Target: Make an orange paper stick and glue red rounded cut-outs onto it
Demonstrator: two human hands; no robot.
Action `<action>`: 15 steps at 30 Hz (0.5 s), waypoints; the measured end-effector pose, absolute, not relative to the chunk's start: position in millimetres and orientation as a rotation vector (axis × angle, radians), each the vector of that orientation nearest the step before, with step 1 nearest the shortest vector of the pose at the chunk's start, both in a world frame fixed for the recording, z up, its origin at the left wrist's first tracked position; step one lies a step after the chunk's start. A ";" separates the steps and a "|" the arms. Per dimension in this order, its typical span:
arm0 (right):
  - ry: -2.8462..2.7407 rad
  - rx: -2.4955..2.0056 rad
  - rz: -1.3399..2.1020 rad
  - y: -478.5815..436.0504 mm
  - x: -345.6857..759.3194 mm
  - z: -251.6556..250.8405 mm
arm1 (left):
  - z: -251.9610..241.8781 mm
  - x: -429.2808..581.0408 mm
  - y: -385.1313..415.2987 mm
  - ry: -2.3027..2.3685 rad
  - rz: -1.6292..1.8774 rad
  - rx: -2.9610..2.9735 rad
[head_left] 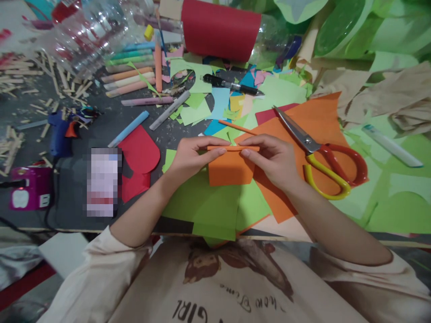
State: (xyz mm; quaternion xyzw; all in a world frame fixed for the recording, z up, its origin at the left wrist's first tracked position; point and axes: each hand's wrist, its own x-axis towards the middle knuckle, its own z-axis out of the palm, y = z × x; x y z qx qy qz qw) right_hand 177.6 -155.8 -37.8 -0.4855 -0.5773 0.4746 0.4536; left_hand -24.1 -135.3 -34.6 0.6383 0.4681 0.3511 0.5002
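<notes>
A small piece of orange paper [230, 168] is between my hands, its far edge rolled or folded into a narrow strip. My left hand [195, 154] pinches the left end of that edge between thumb and fingers. At the right end, my right hand [272, 157] pinches it in the same way. Green paper [208, 202] lies underneath. Just beyond my fingers is a thin orange paper roll [237, 127]. Scissors [310, 146] with red and yellow handles rest on a larger orange sheet [323, 116] to the right.
A blue glue gun [60, 132], a phone [103, 181] and a purple plug adapter [30, 188] are at the left. Markers [131, 74], a black pen [232, 85] and a red cylinder [220, 29] lie farther back. Red paper [141, 150] sits beside my left arm.
</notes>
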 end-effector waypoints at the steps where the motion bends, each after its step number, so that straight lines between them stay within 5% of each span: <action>1: -1.425 -1.208 1.171 -155.8 177.7 -37.4 | -33.7 -24.4 -135.0 1.138 0.843 1.546; 15: -1.344 -1.223 1.214 -153.8 178.0 -34.3 | -28.1 -25.7 -134.8 1.130 0.832 1.539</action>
